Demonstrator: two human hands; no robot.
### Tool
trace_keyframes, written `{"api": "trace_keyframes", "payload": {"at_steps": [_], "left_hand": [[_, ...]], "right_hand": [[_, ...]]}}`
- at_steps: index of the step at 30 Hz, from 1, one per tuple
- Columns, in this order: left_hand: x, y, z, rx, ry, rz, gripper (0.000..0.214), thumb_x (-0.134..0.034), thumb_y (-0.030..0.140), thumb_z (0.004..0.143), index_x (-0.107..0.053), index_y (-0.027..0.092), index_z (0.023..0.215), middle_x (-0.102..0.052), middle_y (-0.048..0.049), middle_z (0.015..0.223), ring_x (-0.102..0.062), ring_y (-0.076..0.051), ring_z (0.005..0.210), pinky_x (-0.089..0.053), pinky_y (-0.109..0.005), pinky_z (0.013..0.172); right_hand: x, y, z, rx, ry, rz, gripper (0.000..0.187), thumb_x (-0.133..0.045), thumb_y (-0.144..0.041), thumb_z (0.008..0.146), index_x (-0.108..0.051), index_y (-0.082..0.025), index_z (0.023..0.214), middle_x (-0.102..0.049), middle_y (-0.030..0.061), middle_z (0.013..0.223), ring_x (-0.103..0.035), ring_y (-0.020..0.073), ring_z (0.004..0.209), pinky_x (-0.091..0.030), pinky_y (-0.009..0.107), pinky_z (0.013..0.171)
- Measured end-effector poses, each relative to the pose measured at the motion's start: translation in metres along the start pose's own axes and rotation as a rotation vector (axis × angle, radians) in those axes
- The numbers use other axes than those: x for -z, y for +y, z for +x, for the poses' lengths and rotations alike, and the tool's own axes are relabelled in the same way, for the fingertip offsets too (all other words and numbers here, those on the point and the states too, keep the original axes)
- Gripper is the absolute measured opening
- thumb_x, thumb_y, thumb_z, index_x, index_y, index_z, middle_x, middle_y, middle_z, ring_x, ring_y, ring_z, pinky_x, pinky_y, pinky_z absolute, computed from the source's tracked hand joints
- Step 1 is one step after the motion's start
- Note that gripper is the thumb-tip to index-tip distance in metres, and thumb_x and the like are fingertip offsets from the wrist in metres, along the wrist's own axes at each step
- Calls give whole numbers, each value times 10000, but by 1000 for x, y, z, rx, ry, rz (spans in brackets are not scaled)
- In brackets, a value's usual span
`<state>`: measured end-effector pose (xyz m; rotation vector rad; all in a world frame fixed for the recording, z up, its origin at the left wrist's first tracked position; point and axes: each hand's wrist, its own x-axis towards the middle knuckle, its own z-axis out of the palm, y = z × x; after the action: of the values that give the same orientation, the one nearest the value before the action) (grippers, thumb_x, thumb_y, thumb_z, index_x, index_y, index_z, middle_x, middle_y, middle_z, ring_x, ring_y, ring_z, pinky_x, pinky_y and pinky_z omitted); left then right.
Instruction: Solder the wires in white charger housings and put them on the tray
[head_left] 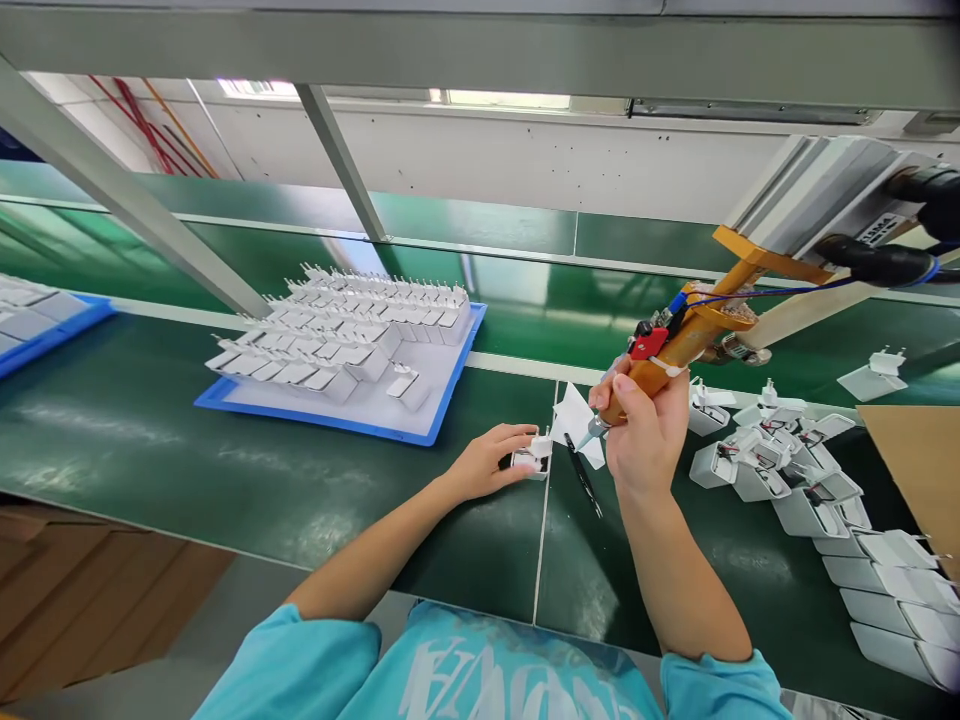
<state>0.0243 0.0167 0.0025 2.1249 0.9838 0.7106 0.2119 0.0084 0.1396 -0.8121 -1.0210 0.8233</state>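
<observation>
My left hand (495, 460) rests on the green bench with its fingers closed around a small white power adapter (537, 452), whose case looks open at the top. In my right hand (645, 420) is an orange glue gun (664, 365), gripped by its barrel. It carries a red switch, and blue wires run up from it to a metal cylinder (825, 200). Its metal nozzle tilts down to the left, above a piece of white paper (574, 412), to the right of the adapter and apart from it. A black pen (585, 480) lies partly on that paper.
Rows of white adapters fill much of a blue-edged tray (382, 430) at the back left. Another blue-edged tray (52, 340) is at the far left. Several open adapters (795, 455) lie piled on the right, near cardboard (911, 460). A slanted metal post (341, 160) rises behind.
</observation>
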Motion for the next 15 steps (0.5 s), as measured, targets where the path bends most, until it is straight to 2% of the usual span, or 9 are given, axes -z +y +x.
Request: {"api": "trace_keyframes", "payload": {"at_steps": [3,6,8,10,15], "left_hand": [[-3,4,0,-4,-87,181,425,-728,528,772,-650,192,1021,-666,-125,1215,-604,-295,1129,-483,-436,988],[-10,10,0,90,-114,216,354,-691,513,812,-623,179,910,-695,-80,933,-658,-254,895,-529,-359,808],[-12,15,-2,134,-94,185,342,-669,507,831,-614,181,921,-683,-52,861,-662,-231,804,-522,-320,729],[-11,22,-4,137,-49,141,343,-682,485,823,-621,180,968,-684,-42,847,-663,-226,783,-515,-309,710],[0,41,-6,96,57,-36,424,-736,413,775,-639,170,1108,-710,-76,989,-677,-231,874,-533,-316,777]], "right_hand": [[-1,1,-3,37,-30,-34,287,-670,-321,773,-440,-275,938,-521,-47,787,-510,90,590,-491,271,592],[-4,0,-9,58,-46,-95,349,-717,-357,763,-448,-283,971,-532,-36,794,-535,106,639,-504,269,606],[-6,-2,-13,68,-55,-152,366,-734,-370,757,-447,-280,966,-535,-35,773,-537,107,628,-502,261,585],[-9,-4,-17,100,-60,-169,367,-749,-341,750,-448,-275,949,-531,-49,747,-526,93,597,-491,242,563],[-14,-9,-25,174,-73,-119,380,-766,-203,721,-448,-271,917,-528,-88,705,-509,66,553,-466,200,532]]}}
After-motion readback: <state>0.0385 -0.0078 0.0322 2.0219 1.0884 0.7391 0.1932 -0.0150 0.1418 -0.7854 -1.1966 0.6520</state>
